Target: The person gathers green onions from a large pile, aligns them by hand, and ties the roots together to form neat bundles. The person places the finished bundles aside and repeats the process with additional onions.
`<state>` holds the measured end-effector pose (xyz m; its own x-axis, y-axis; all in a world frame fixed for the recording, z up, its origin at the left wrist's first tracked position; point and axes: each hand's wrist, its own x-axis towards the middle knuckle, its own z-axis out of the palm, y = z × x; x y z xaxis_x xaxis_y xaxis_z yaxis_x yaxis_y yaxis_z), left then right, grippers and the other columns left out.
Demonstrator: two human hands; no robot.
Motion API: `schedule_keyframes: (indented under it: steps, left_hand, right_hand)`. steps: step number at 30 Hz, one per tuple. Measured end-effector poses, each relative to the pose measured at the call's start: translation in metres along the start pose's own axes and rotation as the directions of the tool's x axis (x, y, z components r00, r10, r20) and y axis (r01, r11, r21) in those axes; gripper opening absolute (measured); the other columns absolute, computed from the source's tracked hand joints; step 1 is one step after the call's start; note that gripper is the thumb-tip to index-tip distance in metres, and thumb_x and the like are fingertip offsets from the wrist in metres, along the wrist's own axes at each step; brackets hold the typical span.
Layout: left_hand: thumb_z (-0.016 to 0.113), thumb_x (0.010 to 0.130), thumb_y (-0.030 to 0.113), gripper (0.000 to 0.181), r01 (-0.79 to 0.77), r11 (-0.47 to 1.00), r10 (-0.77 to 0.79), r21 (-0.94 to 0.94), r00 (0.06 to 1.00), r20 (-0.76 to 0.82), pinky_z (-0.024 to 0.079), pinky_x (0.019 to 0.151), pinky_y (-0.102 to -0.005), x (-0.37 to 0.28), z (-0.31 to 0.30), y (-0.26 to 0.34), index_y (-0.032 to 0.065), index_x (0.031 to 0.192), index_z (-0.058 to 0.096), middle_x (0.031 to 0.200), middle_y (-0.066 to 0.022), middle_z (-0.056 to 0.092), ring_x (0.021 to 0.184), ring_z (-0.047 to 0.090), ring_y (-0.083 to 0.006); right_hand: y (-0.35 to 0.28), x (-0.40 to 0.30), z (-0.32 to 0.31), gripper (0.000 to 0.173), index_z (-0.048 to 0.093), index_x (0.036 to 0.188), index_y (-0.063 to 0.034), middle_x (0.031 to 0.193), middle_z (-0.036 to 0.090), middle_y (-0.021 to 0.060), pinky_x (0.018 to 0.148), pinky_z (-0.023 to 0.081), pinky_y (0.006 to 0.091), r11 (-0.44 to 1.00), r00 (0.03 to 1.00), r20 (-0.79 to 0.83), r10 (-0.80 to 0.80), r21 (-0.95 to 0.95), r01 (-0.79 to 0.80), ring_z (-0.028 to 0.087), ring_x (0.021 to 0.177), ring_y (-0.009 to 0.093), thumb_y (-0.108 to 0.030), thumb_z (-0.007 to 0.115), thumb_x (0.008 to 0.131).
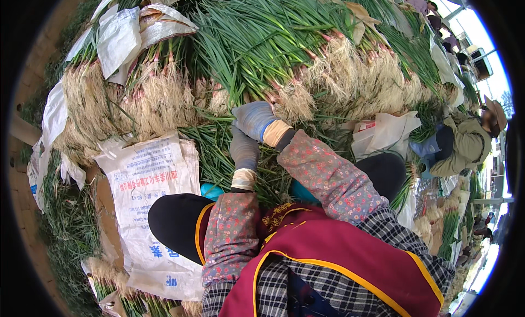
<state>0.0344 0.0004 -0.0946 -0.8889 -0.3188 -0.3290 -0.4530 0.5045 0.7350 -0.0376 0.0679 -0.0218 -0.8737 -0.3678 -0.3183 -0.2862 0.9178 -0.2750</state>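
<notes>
Both my hands wear grey-blue knitted gloves and meet at the front edge of a heap of green garlic plants (262, 34). My right hand (255, 119) is curled, back upward, beside the pink stem bases and a tuft of pale roots (294, 102). Just below it, my left hand (245, 149) touches it with the fingers bent forward. The fingertips of both hands are hidden, so whether they grip a stem cannot be seen. Loose green leaves (217, 147) lie beneath the hands, between my knees.
A white woven sack (151, 202) with printing lies at my left. More rooted bundles (160, 91) stand behind it, partly under white sheeting (121, 42). Translucent plastic (383, 132) sits near my right knee. A person in a brown hat (467, 145) crouches at the right.
</notes>
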Motion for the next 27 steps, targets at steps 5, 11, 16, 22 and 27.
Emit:
schedule_keyframes:
  steps: [5, 11, 16, 22, 27]
  left_hand:
    - [0.062, 0.085, 0.010, 0.024, -0.294, 0.910, 0.287, -0.293, 0.956, -0.065, 0.048, 0.064, -0.0410, 0.008, -0.009, 0.004, 0.0001, 0.102, 0.048, 0.078, -0.0180, 0.062, 0.067, 0.060, -0.0365]
    - [0.060, 0.085, -0.002, 0.014, 0.136, 0.474, 0.056, -0.870, 0.981, 0.184, 0.043, 0.048, -0.0232, -0.001, -0.031, 0.011, 0.0031, 0.094, 0.051, 0.076, -0.0039, 0.059, 0.058, 0.055, -0.0092]
    - [0.062, 0.086, 0.007, 0.010, 0.077, 0.418, 0.013, -0.905, 0.996, 0.090, 0.037, 0.040, -0.0220, 0.022, -0.051, 0.009, 0.0051, 0.092, 0.055, 0.070, -0.0019, 0.061, 0.049, 0.051, -0.0087]
    - [0.071, 0.082, 0.013, 0.017, 0.285, 0.460, -0.085, -0.841, 0.957, 0.278, 0.036, 0.043, -0.0221, 0.029, -0.041, 0.000, 0.0058, 0.093, 0.060, 0.070, 0.0002, 0.059, 0.049, 0.047, -0.0076]
    - [0.074, 0.080, 0.011, 0.019, 0.091, 0.408, -0.160, -0.908, 0.987, 0.027, 0.037, 0.046, -0.0229, 0.034, -0.048, 0.002, 0.0067, 0.091, 0.059, 0.067, 0.0019, 0.054, 0.051, 0.046, -0.0076]
  right_hand:
    - [0.035, 0.000, 0.027, 0.019, 0.063, 0.088, -0.0104, 0.069, 0.058, -0.0033, 0.054, 0.042, 0.0256, -0.222, 0.948, 0.200, 0.247, 0.964, -0.145, 0.052, 0.060, 0.011, -0.028, 0.056, 0.092]
    - [0.092, -0.031, 0.022, 0.020, 0.061, 0.090, -0.0077, 0.062, 0.047, -0.0051, 0.055, 0.036, 0.0242, 0.089, 0.725, -0.262, 0.637, 0.959, 0.268, 0.042, 0.056, 0.009, -0.027, 0.056, 0.092]
    - [0.086, -0.145, 0.072, 0.050, 0.066, 0.102, -0.0066, 0.101, 0.070, 0.0116, 0.080, 0.050, 0.0403, 0.988, 0.751, 0.642, -0.154, 0.076, 0.137, 0.067, 0.090, 0.026, -0.051, 0.049, 0.088]
    - [0.053, -0.079, 0.055, 0.041, 0.057, 0.120, -0.0113, 0.111, 0.063, 0.0148, 0.080, 0.050, 0.0434, 0.985, 0.990, -0.122, 0.074, 0.164, -0.054, 0.064, 0.093, 0.034, -0.040, 0.052, 0.091]
    - [0.032, -0.005, 0.022, 0.039, 0.058, 0.114, -0.0069, 0.095, 0.067, 0.0152, 0.080, 0.050, 0.0468, 0.908, 0.941, 0.079, 0.328, 0.250, -0.337, 0.065, 0.090, 0.035, -0.039, 0.052, 0.092]
